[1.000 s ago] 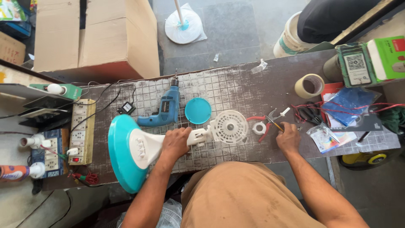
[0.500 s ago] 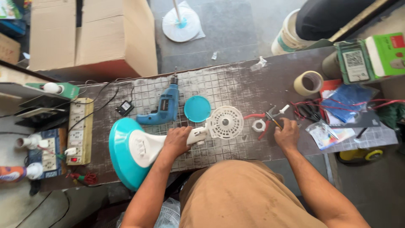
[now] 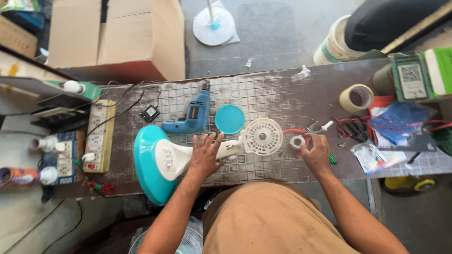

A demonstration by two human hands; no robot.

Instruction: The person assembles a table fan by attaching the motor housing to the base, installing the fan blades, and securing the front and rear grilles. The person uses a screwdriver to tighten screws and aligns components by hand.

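Left hand (image 3: 205,153) lies flat, open, pinning the fan body (image 3: 188,155) under its palm; right hand (image 3: 314,151) curls around red-handled pliers (image 3: 306,131) beside a white ring (image 3: 296,141); best keep the fan pressed steady

Repair workshop, drill (image 3: 190,116), socket board (image 3: 96,135), tape roll (image 3: 356,98), worn bench (image 3: 282,94)
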